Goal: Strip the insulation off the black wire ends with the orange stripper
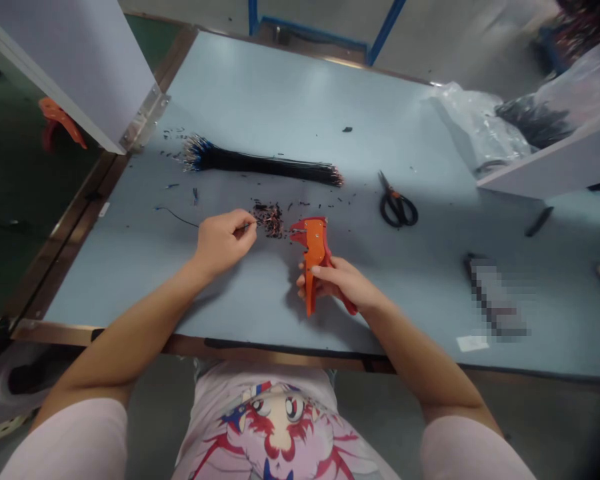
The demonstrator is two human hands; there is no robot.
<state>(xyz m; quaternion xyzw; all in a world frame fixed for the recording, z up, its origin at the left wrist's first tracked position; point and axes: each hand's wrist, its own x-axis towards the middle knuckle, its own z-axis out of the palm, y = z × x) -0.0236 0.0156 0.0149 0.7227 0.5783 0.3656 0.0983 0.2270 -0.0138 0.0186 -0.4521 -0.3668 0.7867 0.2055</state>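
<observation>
Pinched in my left hand (226,241) is a thin black wire (180,218), whose blue-tipped end trails off to the left over the table. My right hand (343,283) is wrapped round the handles of an orange and red wire stripper (316,243). Its jaws point left, toward the wire, with a gap between the two. Between my hands lies a small heap of black and copper-coloured scraps (270,220). Beyond it rests a long bundle of black wires (270,165), with blue and metal tips at its left end and coppery ends at the right.
Black-handled scissors (399,207) lie right of the stripper. Farther right are a blurred-out object (497,300), a white paper slip (473,343) and clear plastic bags (485,123). Upright panels (80,60) stand at the table's left and right. Another orange tool (63,121) shows at far left.
</observation>
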